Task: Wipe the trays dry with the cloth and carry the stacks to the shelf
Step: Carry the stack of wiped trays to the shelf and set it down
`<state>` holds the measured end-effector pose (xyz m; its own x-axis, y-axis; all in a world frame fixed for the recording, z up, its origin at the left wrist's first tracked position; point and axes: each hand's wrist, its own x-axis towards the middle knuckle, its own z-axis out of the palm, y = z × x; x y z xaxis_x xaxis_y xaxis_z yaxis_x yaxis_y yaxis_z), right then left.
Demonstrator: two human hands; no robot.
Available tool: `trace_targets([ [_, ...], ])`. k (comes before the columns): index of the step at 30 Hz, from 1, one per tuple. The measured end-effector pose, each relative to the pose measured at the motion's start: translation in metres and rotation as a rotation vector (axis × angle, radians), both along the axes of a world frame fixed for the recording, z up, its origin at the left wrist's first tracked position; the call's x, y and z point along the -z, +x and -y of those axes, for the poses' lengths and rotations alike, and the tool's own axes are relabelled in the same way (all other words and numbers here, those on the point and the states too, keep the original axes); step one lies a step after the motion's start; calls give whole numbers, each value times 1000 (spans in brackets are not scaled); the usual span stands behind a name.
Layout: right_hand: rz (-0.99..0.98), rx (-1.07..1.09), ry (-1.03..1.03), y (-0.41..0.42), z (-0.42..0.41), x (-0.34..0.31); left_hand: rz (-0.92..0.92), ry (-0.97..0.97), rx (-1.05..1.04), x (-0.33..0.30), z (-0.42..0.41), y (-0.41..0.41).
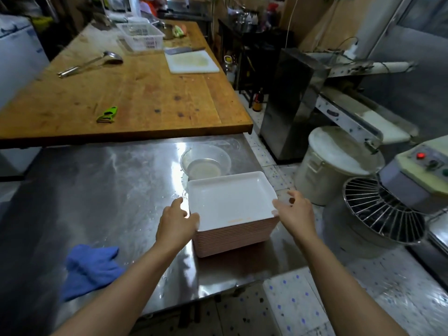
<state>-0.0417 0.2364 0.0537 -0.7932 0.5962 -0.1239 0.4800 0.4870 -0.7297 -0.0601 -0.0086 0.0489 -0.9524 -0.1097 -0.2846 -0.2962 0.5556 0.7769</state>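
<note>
White trays [230, 204] stacked near the steel tabletop's [109, 190] right edge; left hand [175, 223] and right hand [294, 214] flank them, fingers loosely spread, seemingly touching the stack's sides.

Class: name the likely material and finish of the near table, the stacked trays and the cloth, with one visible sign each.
Near table: probably stainless steel, brushed; it mirrors glare.
Stacked trays: likely melamine or plastic, glossy white inside, pinkish edges.
Cloth: blue, seemingly microfibre or terry; soft, matte, crumpled.

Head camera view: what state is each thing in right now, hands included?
Stack of trays: piled neatly on the steel table, top tray empty.
Blue cloth: crumpled on the table, untouched.
Clear bowl: upright, some liquid inside.
Left hand: open at the stack's left edge.
Right hand: open at its right edge.
</note>
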Motion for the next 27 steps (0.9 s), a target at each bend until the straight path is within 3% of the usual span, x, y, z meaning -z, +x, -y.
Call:
trace_targets([
  [7,-26,-99,-151,-32,-19,-17,231,407,-120,3,-11,12],
  [13,6,-371,-272,-77,-31,-13,171,415,-231,5,-25,11],
  [17,79,-593,-385,-106,-38,-3,162,408,-448,11,-41,13],
  [21,249,-725,-527,-134,-44,4,136,570,-836,8,-73,26],
  [24,442,-837,-633,-150,-46,18,296,784,-925,10,-104,40],
  [27,587,-900,-791,-157,-46,33,332,931,-942,11,-137,41],
])
